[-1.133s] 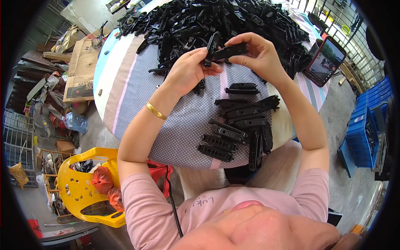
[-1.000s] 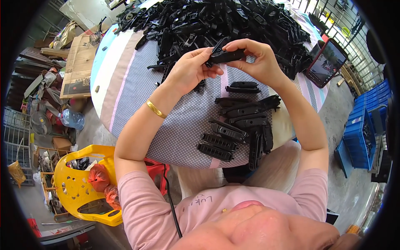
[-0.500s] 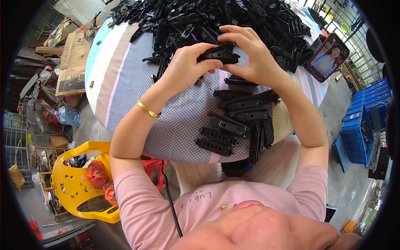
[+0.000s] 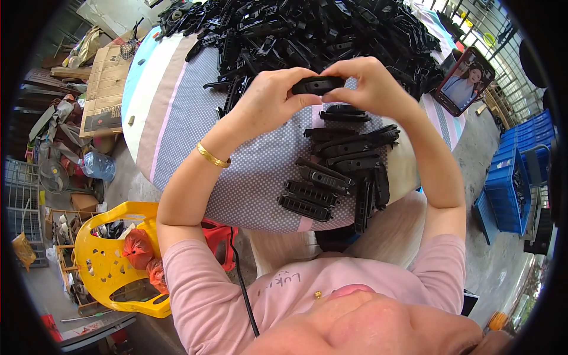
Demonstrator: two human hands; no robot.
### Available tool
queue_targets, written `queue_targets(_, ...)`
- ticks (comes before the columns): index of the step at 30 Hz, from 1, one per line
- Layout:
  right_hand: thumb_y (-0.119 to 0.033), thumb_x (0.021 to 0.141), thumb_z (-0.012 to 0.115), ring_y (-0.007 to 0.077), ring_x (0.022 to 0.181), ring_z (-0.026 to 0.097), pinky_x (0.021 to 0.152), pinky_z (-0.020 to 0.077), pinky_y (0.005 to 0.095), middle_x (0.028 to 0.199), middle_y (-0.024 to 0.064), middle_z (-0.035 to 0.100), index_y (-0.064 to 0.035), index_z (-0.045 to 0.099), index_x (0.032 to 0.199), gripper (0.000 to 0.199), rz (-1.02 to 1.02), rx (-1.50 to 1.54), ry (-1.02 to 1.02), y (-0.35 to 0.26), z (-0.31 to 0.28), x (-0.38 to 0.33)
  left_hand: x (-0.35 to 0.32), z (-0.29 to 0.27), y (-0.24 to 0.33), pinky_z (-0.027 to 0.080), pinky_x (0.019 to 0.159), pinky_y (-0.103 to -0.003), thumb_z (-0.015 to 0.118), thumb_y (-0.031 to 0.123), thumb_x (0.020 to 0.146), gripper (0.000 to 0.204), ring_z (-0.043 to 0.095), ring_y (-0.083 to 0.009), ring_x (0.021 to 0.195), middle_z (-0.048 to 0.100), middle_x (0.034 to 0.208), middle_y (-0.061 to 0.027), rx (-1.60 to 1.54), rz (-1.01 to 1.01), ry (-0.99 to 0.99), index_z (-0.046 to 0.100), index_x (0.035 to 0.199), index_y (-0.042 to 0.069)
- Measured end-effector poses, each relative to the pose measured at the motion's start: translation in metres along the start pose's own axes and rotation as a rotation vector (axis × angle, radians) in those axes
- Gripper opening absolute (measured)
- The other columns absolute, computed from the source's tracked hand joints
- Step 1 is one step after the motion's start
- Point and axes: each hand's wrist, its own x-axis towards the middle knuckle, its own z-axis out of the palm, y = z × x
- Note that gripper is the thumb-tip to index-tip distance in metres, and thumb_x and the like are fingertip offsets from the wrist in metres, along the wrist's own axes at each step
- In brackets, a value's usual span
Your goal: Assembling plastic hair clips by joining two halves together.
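Note:
Between my two hands is a long black plastic part (image 4: 319,86) with rounded ends, raised over the table. My left hand (image 4: 269,97) grips its left end between thumb and fingers. At its right end, my right hand (image 4: 370,86) pinches it the same way. Just below the hands lies a similar black part (image 4: 345,113). Nearer to me are several more black parts (image 4: 355,151) in a loose stack, some lying sideways and some lengthwise. Beyond my hands spreads a large heap of black plastic pieces (image 4: 296,35).
The round table wears a striped, dotted cloth (image 4: 248,189). A phone (image 4: 465,81) stands at the right edge, showing a person. Left of me is a yellow chair (image 4: 100,260) with red bags (image 4: 138,248). Blue crates (image 4: 506,183) stand on the right, cardboard (image 4: 103,89) at the far left.
The right fingers, raised and spread before, have come down onto the part's right end. The part looked opened up before; now it appears as one slim closed body, slightly nearer me.

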Motion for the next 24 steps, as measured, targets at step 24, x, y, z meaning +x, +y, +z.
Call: queue_targets(24,-0.012,0.071,0.064,0.0226,0.097,0.053,0.082,0.0435,0.036,0.094,0.0051,0.056,-0.0045,0.06,0.091,0.022,0.046,-0.863,0.179,0.056,0.002,0.018,0.019,0.02,-0.05,0.036,0.094,-0.041,0.059,0.007,0.075,0.027,0.054,-0.0228,0.093,0.06,0.092,-0.0058,0.643,0.23,0.143,0.062,0.102,0.006)
